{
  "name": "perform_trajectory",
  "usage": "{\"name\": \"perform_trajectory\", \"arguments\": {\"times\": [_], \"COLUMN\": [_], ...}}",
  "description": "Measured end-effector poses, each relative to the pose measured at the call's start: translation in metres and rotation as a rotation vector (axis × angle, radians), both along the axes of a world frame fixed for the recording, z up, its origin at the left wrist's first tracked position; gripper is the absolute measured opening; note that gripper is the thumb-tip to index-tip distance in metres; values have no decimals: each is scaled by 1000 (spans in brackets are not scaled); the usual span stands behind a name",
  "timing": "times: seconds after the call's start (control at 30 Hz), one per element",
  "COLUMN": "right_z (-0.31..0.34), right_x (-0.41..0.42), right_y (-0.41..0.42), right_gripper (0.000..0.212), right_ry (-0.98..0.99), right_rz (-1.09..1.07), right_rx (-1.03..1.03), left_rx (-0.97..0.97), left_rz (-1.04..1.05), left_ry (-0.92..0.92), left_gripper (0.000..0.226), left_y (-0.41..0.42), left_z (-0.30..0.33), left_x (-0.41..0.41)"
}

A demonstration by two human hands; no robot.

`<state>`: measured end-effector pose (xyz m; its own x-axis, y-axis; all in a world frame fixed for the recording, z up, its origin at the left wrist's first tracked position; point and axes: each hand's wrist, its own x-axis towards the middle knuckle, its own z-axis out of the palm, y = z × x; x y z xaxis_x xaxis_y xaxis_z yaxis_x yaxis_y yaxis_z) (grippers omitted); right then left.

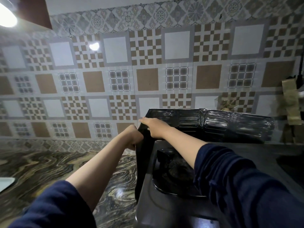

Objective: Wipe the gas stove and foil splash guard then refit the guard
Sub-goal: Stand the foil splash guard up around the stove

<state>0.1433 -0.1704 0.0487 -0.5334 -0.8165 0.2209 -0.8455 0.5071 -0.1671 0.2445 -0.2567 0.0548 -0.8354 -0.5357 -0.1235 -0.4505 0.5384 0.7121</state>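
The dark foil splash guard (230,125) stands folded around the back and left side of the black gas stove (164,209). Its left panel (139,170) runs down the stove's left edge. My left hand (134,137) grips the outer face of that left panel near the top corner, fingers curled round it. My right hand (153,126) holds the guard's top left corner from the inside, fingers over the fold. The left burner and its pan support (172,168) show between my arms. No cloth is in view.
A marbled brown countertop (49,171) stretches to the left of the stove. The patterned tile wall (115,79) rises right behind the guard. Some brownish packaging (291,102) hangs at the far right wall. A white object's corner (6,182) sits at the left edge.
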Motion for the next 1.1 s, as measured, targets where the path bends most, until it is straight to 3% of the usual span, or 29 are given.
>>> {"name": "perform_trajectory", "arguments": {"times": [0.23, 0.37, 0.53, 0.87, 0.97, 1.1], "right_z": [18, 19, 17, 17, 18, 18], "right_x": [-5, -9, -23, -43, -41, -43], "right_y": [-1, -2, -1, -19, -23, -27], "right_gripper": [46, 44, 57, 38, 35, 33], "right_ry": [221, 206, 197, 289, 284, 244], "right_rz": [34, 51, 17, 91, 112, 133], "right_rx": [121, 129, 97, 74, 55, 51], "left_rx": [114, 155, 179, 82, 27, 36], "left_rz": [-45, -42, -12, 40, 25, 59], "left_ry": [56, 67, 46, -51, -46, -8], "left_gripper": [24, 24, 25, 25, 7, 23], "left_y": [-2, -4, -3, -8, -6, -8], "left_z": [-5, -6, -11, -42, -51, -74], "left_x": [7, 8, 12, 8, 10, 9]}}
